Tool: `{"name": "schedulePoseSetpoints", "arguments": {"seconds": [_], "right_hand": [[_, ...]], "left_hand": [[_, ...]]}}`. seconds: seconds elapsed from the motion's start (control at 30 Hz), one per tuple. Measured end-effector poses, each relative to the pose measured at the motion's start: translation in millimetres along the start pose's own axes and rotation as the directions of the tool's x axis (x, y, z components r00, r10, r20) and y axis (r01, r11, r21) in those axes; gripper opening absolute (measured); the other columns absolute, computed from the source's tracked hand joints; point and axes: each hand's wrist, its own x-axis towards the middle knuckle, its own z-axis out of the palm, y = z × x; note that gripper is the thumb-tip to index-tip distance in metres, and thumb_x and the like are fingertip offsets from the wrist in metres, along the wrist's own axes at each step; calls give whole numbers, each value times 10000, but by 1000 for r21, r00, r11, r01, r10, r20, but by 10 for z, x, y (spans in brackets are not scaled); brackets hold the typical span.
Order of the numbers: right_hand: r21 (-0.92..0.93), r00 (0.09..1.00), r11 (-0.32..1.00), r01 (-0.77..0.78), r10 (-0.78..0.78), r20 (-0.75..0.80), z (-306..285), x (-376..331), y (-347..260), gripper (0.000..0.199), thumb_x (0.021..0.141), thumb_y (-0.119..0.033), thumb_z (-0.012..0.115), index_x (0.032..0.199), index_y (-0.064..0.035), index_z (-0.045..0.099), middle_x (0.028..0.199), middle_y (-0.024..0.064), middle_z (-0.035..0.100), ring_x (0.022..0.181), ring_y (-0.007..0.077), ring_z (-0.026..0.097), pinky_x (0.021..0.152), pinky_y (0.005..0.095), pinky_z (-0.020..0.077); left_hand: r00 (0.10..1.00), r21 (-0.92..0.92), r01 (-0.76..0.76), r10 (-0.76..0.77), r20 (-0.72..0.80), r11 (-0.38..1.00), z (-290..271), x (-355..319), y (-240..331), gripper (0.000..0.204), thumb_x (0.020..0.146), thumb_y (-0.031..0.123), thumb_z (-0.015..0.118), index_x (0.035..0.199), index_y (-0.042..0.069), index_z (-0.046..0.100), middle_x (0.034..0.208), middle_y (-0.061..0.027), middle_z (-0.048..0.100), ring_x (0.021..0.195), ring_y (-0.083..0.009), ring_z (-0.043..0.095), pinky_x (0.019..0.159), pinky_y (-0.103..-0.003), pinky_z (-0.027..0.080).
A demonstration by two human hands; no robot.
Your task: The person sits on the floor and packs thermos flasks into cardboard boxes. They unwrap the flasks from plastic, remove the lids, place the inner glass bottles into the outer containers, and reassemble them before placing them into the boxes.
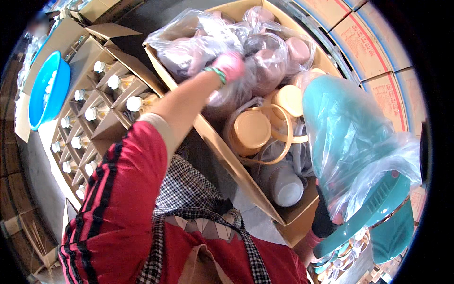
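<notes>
Teal jug (343, 118): being held aslant beside the near right part of a carton (236, 163), a clear bag (402, 154) being wrapped around it. Its lower end is being gripped by the right hand (326, 213), mostly hidden by jug and bag; how far the fingers are being closed cannot be told.

Left hand (229, 66), pink-gloved, blurred: being held low over crumpled clear film (198, 35) in the carton; whether the fingers are being spread or pinched cannot be told.

Around the hands, in the carton: pink jugs (270, 64), being covered in part by film; peach jugs (252, 128), being seated nearer the wearer; one whitish jug (286, 187), being lodged in the near corner.

Farther left: white-capped bottles (135, 103), being kept apart by cardboard dividers (113, 124); a blue basin (65, 73), small white pieces (48, 90) being held inside.

Farther right: printed cartons (364, 45), being stacked.
</notes>
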Motion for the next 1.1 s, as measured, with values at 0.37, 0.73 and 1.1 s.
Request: {"name": "schedulePoseSetpoints", "arguments": {"seconds": [0.37, 0.73, 1.1], "right_hand": [[14, 999, 1000, -5, 5, -34, -116, -122, 77, 245, 748, -175, 597, 951, -36, 600, 806, 32, 601, 688, 119, 545, 638, 242, 439], [-44, 986, 993, 110, -103, 130, 93, 116, -318, 235, 749, -161, 590, 949, -37, 599, 808, 34, 604, 688, 129, 553, 642, 246, 445], [-164, 744, 963, 215, -53, 666, 1509, 1243, -988, 226, 750, -148, 583, 947, -38, 598, 811, 36, 607, 687, 139, 561, 646, 250, 452]], "left_hand": [[971, -921, -238, 97, -219, 307, -613, -591, -235, 135, 835, 150, 520, 820, 20, 549, 716, -97, 593, 715, -196, 593, 639, -311, 470], [802, -805, -570, 100, -589, -162, -2626, -1513, 165, 218, 842, 207, 457, 694, 47, 468, 647, -67, 510, 642, -198, 520, 658, -296, 455], [509, -308, -135, -201, -837, 942, -2807, -3587, -564, 196, 830, 201, 468, 720, 40, 492, 692, -85, 525, 658, -210, 530, 656, -311, 450]]}}
